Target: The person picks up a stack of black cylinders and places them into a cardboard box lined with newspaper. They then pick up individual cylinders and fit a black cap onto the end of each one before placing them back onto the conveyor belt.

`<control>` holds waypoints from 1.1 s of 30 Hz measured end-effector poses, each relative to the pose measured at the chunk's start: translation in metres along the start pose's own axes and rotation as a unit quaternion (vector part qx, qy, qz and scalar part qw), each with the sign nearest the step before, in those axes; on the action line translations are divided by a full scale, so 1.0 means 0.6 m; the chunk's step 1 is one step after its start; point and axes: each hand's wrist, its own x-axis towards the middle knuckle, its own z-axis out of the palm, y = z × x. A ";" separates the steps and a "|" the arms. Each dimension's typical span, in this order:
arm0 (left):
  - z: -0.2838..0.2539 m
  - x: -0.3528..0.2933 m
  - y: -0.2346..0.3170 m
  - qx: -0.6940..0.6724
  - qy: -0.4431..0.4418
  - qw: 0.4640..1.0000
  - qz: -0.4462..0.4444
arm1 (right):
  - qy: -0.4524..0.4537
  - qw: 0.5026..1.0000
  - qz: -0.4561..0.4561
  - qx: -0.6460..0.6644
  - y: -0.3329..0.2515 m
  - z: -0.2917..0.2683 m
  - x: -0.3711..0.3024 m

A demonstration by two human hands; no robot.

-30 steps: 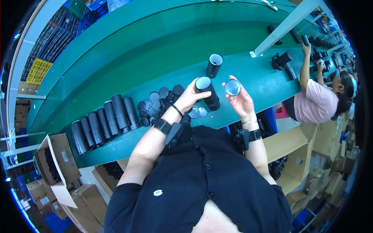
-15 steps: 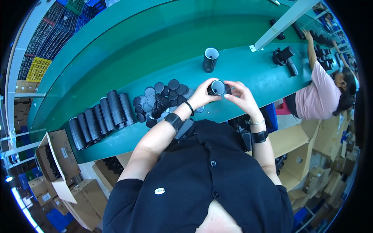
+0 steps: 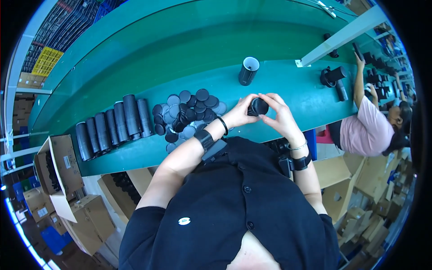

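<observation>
My left hand is wrapped round a black cylindrical tube, whose open end is covered by a round black cap. Fingers and thumb of my right hand grip the cap's rim from the other side. Most of the tube's body is hidden behind the cap and my fingers. Just beyond my hands, another black tube stands upright, its open top showing a pale inside. To the left, by my left forearm, lies a loose heap of black round caps, some overlapping.
Several black tubes lie side by side at the left of the green table. Open cardboard boxes stand below its edge. At the right, a white post rises near more black parts, and a co-worker handles pieces there.
My right hand has brought the black cap onto the tube's open end, hiding its pale inside. Both hands have drawn closer together. The co-worker's arm has shifted.
</observation>
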 end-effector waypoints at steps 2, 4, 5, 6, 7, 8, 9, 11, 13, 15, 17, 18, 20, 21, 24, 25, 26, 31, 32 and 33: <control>0.004 0.000 -0.005 0.012 0.019 1.000 0.009 | -0.010 0.999 -0.021 -0.033 0.000 0.003 0.003; 0.002 0.002 -0.011 0.001 0.014 1.000 0.001 | -0.025 0.999 -0.011 -0.029 -0.003 0.004 0.007; 0.000 0.002 -0.004 -0.008 0.003 1.000 -0.006 | -0.027 0.999 -0.011 -0.029 -0.002 0.004 0.007; -0.001 0.001 0.004 -0.009 0.004 1.000 -0.008 | -0.026 0.999 -0.010 -0.032 -0.001 0.002 0.007; -0.004 0.000 0.011 0.017 -0.008 1.000 0.006 | -0.026 0.999 -0.009 -0.035 0.001 0.001 0.007; -0.006 -0.001 0.023 0.042 -0.018 0.999 0.020 | -0.027 0.999 -0.008 -0.035 0.002 0.001 0.006; -0.007 -0.001 0.026 0.041 -0.018 0.999 0.019 | -0.028 0.999 -0.007 -0.044 0.003 0.000 0.006; -0.010 0.001 0.027 0.092 -0.035 0.995 0.008 | -0.030 0.998 -0.006 -0.053 0.006 -0.001 0.004; -0.006 0.004 0.017 0.074 -0.032 0.997 0.007 | -0.024 0.998 -0.011 -0.060 0.009 0.001 0.002; -0.004 0.006 0.014 0.055 -0.032 0.998 0.006 | -0.022 0.998 -0.009 -0.060 0.010 0.002 0.001; -0.005 0.007 0.012 0.063 -0.033 0.998 0.001 | -0.019 0.998 -0.007 -0.059 0.009 0.002 0.000; -0.005 0.007 0.011 0.062 -0.033 0.998 0.000 | -0.019 0.998 -0.011 -0.054 0.009 0.003 -0.001; -0.006 0.006 0.011 0.091 -0.033 0.995 0.021 | -0.020 0.998 -0.015 -0.050 0.007 0.003 -0.002; -0.006 0.005 0.012 0.090 -0.033 0.995 0.021 | -0.023 0.999 -0.014 -0.043 0.006 0.002 -0.003; -0.005 0.001 0.012 0.078 -0.030 0.996 0.013 | -0.030 0.998 -0.022 -0.043 0.009 0.000 -0.005; -0.006 0.000 0.012 0.086 -0.031 0.996 0.019 | -0.033 0.998 -0.031 -0.049 0.010 0.001 -0.006; -0.006 0.001 0.012 0.094 -0.032 0.995 0.026 | -0.034 0.998 -0.031 -0.049 0.010 0.002 -0.005; -0.005 0.001 0.012 0.083 -0.037 0.996 0.009 | -0.037 0.994 -0.060 -0.079 0.009 0.004 -0.006; -0.004 0.002 0.012 0.064 -0.040 0.997 0.003 | -0.038 0.994 -0.060 -0.078 0.009 0.005 -0.006; -0.003 0.002 0.011 0.065 -0.039 0.997 0.002 | -0.036 0.994 -0.060 -0.087 0.009 0.005 -0.006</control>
